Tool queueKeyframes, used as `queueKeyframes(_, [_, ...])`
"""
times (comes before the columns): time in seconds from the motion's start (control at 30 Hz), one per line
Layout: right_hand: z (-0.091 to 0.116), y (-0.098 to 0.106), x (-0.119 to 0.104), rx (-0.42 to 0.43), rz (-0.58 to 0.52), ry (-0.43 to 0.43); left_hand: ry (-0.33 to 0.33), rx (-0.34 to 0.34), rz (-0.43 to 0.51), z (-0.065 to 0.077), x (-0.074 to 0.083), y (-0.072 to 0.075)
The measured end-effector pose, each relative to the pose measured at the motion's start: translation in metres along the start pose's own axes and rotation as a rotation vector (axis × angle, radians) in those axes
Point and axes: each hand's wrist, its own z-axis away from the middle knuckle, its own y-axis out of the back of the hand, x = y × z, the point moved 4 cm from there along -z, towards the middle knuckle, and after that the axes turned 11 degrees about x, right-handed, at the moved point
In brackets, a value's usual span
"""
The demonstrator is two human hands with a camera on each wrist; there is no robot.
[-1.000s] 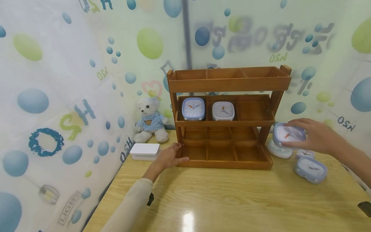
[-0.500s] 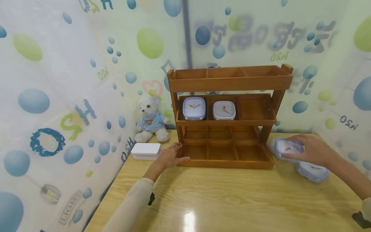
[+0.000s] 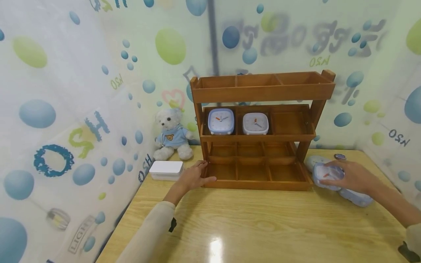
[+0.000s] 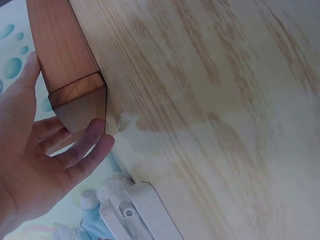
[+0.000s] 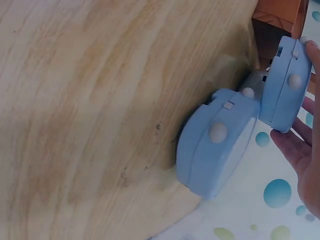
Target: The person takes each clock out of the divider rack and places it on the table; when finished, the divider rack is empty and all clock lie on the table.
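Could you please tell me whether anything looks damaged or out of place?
Nothing looks spilled or broken. The only small oddity is a few dark specks on the table, near the blue clock resting there; they stand out against the pale wood. Whether they are dirt or scratches, I cannot tell.

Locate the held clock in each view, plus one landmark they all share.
Head: held clock at right, just right of the rack.
Left wrist: not in it.
Right wrist: held clock near the right edge, upper half, above and right of another clock.
Shared landmark: rack, top left in left wrist, top right in right wrist.
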Motion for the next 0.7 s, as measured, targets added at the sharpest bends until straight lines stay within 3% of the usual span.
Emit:
queueKeyframes(0.17, [0.004, -0.009, 0.003, -0.046, 0.009, -0.012, 0.001, 0.000, -0.003, 0.001, 0.000, 0.001])
queueKeyframes(0.37, [0.008, -0.012, 0.002, -0.045, 0.004, -0.007, -0.007, 0.006, -0.002, 0.001, 0.000, 0.002])
queueKeyframes(0.7, [0.015, -0.020, 0.005, 0.024, 0.024, 0.063, -0.001, -0.004, -0.016, 0.001, 0.000, 0.000])
